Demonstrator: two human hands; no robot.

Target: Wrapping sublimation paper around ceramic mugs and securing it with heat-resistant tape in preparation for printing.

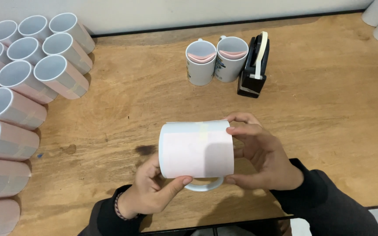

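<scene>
1. I see the left hand [152, 190] pinching the near rim of a paper-wrapped white mug [196, 149], at 6 o'clock on the wooden table [329, 109].
2. My right hand [263, 155] clasps its other end, fingers pressed on.
3. A tape dispenser [253, 65] stands at 1 o'clock.

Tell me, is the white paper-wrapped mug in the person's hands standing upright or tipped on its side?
Tipped on its side. The white paper-wrapped mug lies horizontal between the left hand and right hand, handle pointing down.
</scene>
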